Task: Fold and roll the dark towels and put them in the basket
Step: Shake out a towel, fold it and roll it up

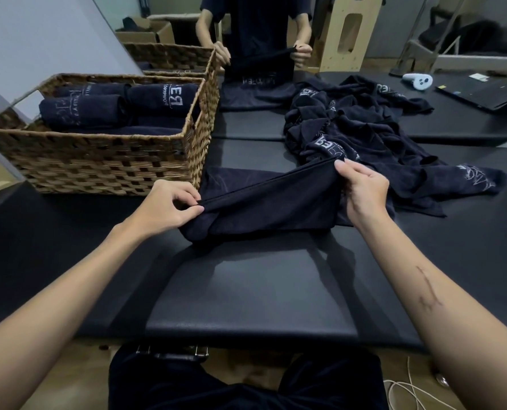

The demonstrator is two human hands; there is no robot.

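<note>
Head view, left hand (169, 207) and right hand (364, 187) each in pinching grip on towel (270, 208) hem, basket (104, 161) just left

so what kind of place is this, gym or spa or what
Probably a fitness or pilates studio's back area, though that's a guess. Black padded tables sit before a wall mirror, a wicker basket holds rolled logo towels, and a wooden exercise frame shows in the mirror.

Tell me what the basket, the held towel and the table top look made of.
Basket: woven wicker or rattan, tan, visible checker weave. Towel: soft dark cloth, matte, drapes and creases, hemmed edge. Table top: likely black vinyl padding, faint sheen, rounded edge.
</note>
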